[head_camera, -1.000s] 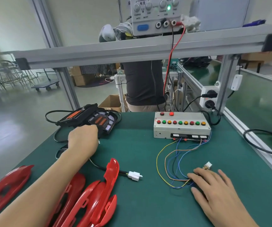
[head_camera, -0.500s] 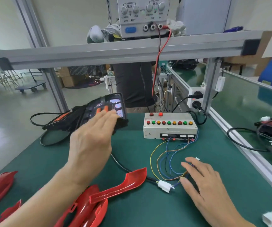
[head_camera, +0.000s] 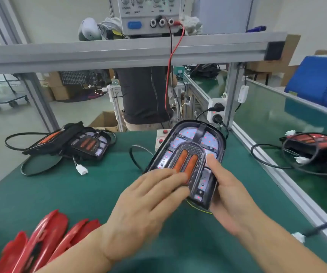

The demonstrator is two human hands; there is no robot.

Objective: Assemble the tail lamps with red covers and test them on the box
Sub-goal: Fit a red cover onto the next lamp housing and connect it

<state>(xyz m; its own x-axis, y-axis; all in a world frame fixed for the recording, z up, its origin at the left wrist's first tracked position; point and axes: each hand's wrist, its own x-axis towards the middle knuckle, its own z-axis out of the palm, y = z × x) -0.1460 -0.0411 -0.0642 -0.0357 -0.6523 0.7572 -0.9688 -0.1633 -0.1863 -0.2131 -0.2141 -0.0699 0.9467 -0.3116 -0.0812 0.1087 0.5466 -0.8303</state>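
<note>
- Tail lamp is held up off the green mat, at centre frame, tilted with its face toward the camera. No red cover on it; two orange bars and small red dots show inside.
- Left hand: fingers straight and close together, laid flat across the lamp's lower-left edge, fingertips touching next to the orange bars. Pressing or steadying, not curled round it.
- Right hand: cups the lamp's lower-right edge from beneath, thumb lying on the face. It grasps the lamp.
- Test box sits just behind the lamp at 12 o'clock, mostly hidden by it.
- Red covers lie in a row at 8 o'clock, on the mat, well apart from the lamp.
- More uncovered lamps with cables at 10 o'clock; a white connector lies loose near them.
</note>
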